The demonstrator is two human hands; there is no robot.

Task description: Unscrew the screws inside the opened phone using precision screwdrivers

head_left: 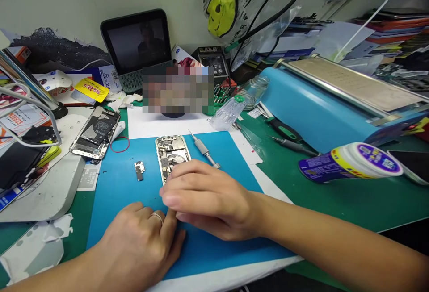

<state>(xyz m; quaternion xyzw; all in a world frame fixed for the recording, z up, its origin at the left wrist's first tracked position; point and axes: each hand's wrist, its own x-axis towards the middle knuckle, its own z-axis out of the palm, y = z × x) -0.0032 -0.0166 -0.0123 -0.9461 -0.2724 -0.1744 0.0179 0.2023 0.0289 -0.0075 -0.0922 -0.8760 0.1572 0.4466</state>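
Note:
An opened smartphone (177,144) lies on the blue mat (217,256), its inner parts bare. My right hand (214,198) covers the phone's lower end, fingers bent and pressed together; what the fingertips grip, if anything, is hidden. Close against it, my left hand (140,229) wears a ring and has its fingers curled, the tips tucked out of sight. A small metal-and-black phone part (139,170) rests left of the phone, with tiny screws (104,171) farther left. To the phone's right lies a grey precision screwdriver (202,148).
Another opened phone (96,132) leans on a grey-white machine base (63,202) at left. A red rubber band (120,144) lies nearby. At right are a purple tub (321,167), green-black screwdriver (284,129) and blue machine (288,104). A smart display (137,42) stands behind.

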